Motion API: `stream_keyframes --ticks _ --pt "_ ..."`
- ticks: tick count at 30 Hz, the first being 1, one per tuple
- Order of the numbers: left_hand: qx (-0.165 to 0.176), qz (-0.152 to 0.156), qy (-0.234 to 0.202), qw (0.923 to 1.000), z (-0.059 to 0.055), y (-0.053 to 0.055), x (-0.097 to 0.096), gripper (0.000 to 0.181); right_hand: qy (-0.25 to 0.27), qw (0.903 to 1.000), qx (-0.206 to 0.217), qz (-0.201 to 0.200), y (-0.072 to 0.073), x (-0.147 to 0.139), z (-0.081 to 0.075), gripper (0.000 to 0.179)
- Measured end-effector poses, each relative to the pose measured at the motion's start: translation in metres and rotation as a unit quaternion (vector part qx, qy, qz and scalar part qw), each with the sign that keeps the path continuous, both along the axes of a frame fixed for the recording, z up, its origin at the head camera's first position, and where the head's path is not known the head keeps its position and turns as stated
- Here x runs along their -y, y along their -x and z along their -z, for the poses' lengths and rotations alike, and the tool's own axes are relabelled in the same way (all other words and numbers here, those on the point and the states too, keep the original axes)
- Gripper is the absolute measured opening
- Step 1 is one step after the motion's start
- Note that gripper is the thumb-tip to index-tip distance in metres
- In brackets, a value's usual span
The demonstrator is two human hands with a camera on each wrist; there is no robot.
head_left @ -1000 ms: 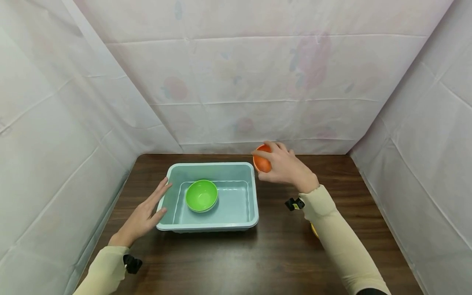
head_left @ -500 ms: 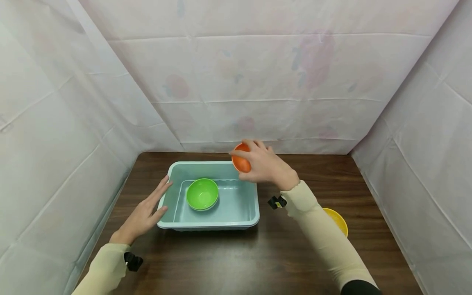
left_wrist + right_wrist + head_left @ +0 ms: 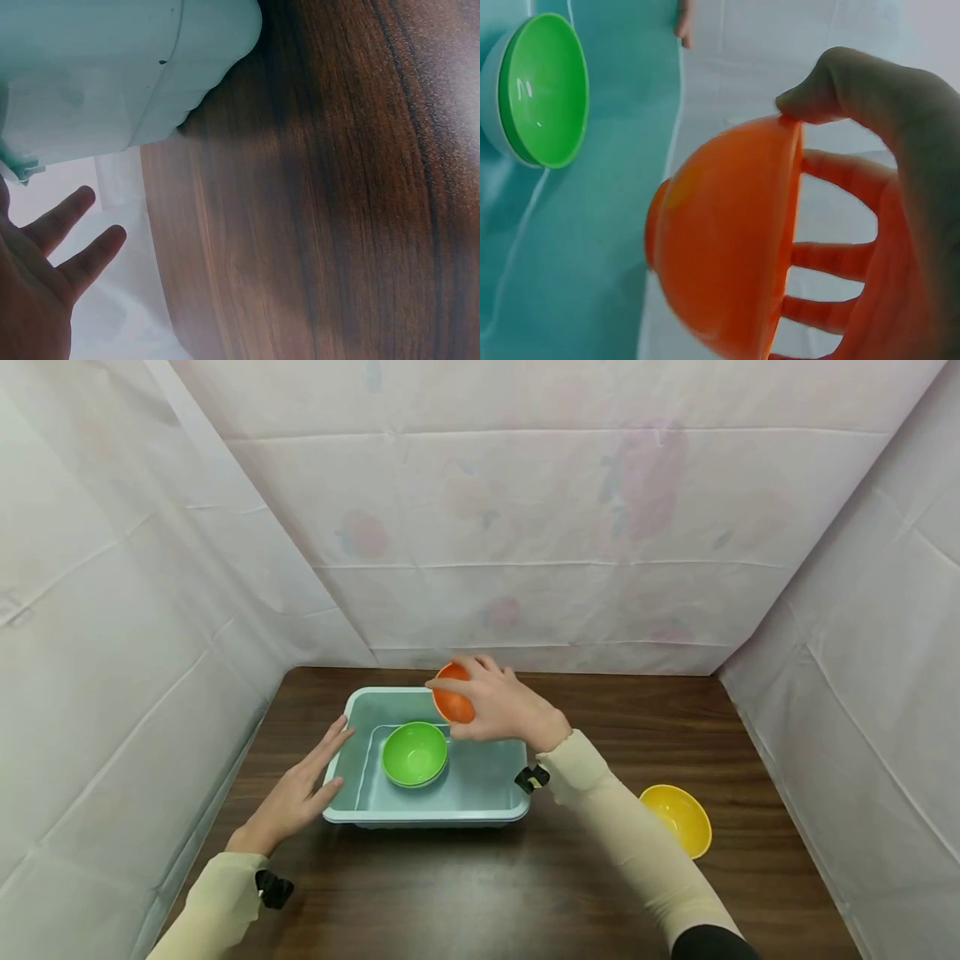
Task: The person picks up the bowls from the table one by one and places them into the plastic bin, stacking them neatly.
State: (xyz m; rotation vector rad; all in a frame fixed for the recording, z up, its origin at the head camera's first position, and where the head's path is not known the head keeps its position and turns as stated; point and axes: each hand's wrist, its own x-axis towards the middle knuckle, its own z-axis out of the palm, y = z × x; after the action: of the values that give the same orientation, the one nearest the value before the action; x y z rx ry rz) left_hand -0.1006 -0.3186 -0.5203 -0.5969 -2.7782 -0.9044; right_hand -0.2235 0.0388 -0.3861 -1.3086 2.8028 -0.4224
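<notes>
My right hand (image 3: pixel 498 700) grips an orange bowl (image 3: pixel 724 240) by its rim, thumb on one side and fingers across the mouth. The bowl is tilted on its side above the back part of a pale blue-green basin (image 3: pixel 480 817). Inside the basin sits a green bowl (image 3: pixel 414 754), nested in a whitish bowl (image 3: pixel 493 97) whose edge shows beneath it. My left hand (image 3: pixel 296 793) lies with extended fingers at the basin's left rim; in the left wrist view two fingers (image 3: pixel 94 262) stand spread beside the basin's wall.
On the dark wooden table (image 3: pixel 420 893) a yellow bowl (image 3: pixel 678 818) stands at the right, beside my right forearm. White patterned cloth (image 3: pixel 480 527) encloses the table at the back and both sides.
My right hand has carried the orange bowl leftward, from right of the basin to above it. The yellow bowl has come out from behind my forearm. My left hand stays put.
</notes>
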Motion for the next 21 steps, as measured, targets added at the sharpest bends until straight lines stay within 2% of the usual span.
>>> stream_keyframes --ticks 5,21 --pt "-0.003 0.004 -0.001 1.0000 0.001 -0.002 0.000 0.081 0.000 0.9999 0.008 -0.011 0.001 0.013 0.011 0.062" --pt "-0.009 0.002 0.003 1.0000 0.002 -0.001 -0.003 0.080 -0.001 0.9976 -0.021 -0.066 -0.005 0.042 0.043 0.062"
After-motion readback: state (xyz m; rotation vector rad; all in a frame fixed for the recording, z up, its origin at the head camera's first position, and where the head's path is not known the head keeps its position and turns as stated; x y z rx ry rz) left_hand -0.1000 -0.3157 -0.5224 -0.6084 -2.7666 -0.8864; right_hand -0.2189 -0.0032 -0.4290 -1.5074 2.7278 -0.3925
